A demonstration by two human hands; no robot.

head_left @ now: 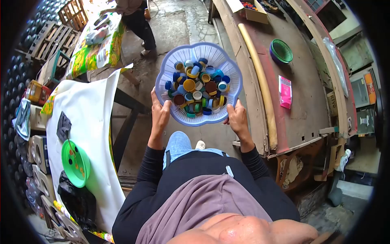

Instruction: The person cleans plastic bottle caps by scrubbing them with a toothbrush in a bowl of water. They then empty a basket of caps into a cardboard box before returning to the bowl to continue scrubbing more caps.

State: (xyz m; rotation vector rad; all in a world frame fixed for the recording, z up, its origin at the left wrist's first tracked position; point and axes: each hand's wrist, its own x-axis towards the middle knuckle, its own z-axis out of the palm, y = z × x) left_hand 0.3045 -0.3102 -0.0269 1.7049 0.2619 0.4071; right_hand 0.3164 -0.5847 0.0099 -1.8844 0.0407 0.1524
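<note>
A light purple plastic basket [168, 61] with a scalloped rim is held out in front of my body. Many plastic bottle caps [189, 85] lie loose in it, in blue, yellow, brown, white and green. My left hand [160, 116] grips the basket's near left rim, thumb on the upper edge. On the near right rim, my right hand [238, 118] is closed the same way. The fingers under the rim are partly hidden on both sides.
To the left, a white-covered table [89, 105] bears a green basin [84, 164] and black plastic bags [77, 199]. On the right, a wooden table [304, 118] carries a long pole [260, 81], stacked bowls [281, 51] and a pink packet [285, 92]. Another person [140, 24] stands ahead.
</note>
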